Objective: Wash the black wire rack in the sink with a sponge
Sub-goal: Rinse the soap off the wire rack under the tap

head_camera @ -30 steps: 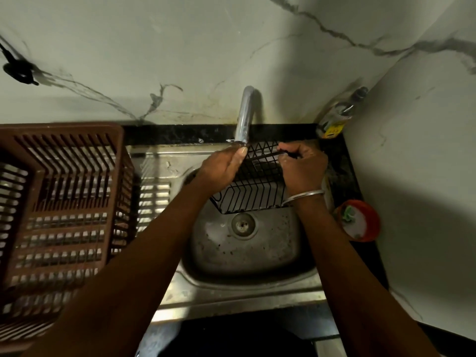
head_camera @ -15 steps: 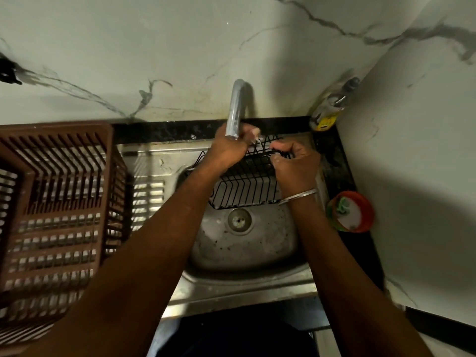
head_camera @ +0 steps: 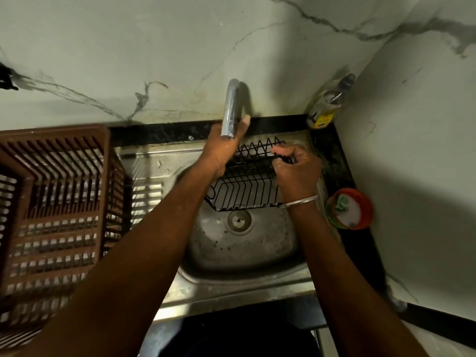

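The black wire rack [head_camera: 247, 188] is held tilted over the steel sink [head_camera: 244, 253], its lower edge just above the drain [head_camera: 239, 220]. My right hand [head_camera: 296, 168] grips the rack's upper right rim. My left hand [head_camera: 222, 150] is off the rack and reaches up behind the chrome tap spout [head_camera: 231, 112]; one straight fingertip shows beside the spout, and the other fingers are hidden behind it. A green scrubber [head_camera: 342, 202] lies in an orange tub of white soap [head_camera: 365, 210] on the counter to the right of the sink.
A large brown slotted plastic basket [head_camera: 51, 202] stands on the drainboard at the left. A dish-soap bottle [head_camera: 325, 106] stands in the back right corner. Marble walls close in at the back and the right. The black counter edge runs behind the sink.
My left hand let go of the rack's left rim and rose behind the tap spout. My right hand kept its grip, and the rack stayed in place.
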